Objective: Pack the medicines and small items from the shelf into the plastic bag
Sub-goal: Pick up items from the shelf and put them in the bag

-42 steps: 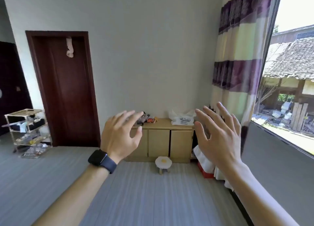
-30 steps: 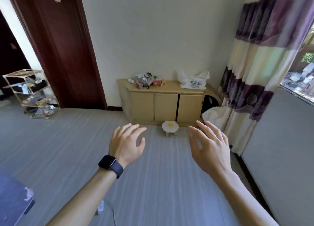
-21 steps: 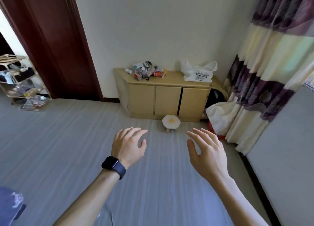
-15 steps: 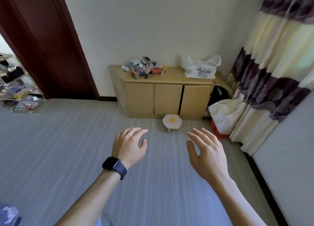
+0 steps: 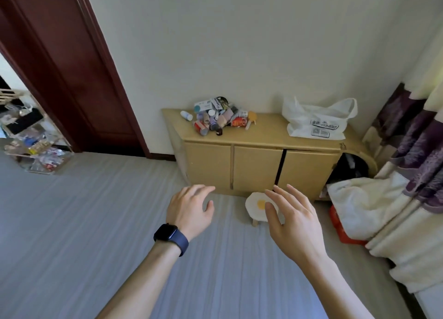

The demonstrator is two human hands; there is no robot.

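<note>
Approach: we are closer to the cabinet [image 5: 259, 155]; nothing packed.
Grip: left hand [image 5: 191, 208], right hand [image 5: 292, 218] spread, empty.
Top: medicines [image 5: 215, 114] left end, bag [image 5: 316, 122] right.

Shows a dark red wooden door [image 5: 72, 66] at left with a cluttered clear rack [image 5: 31, 136] beside it, a fried-egg stool [image 5: 254, 208] on grey striped floor [image 5: 84, 222], and a purple-striped curtain [image 5: 419, 138] beside a white cloth bundle [image 5: 364, 206] at right.

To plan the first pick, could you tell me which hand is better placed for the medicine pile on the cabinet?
Probably left: the open left hand lines up with the pile; the right hand sits toward the plastic bag.
</note>
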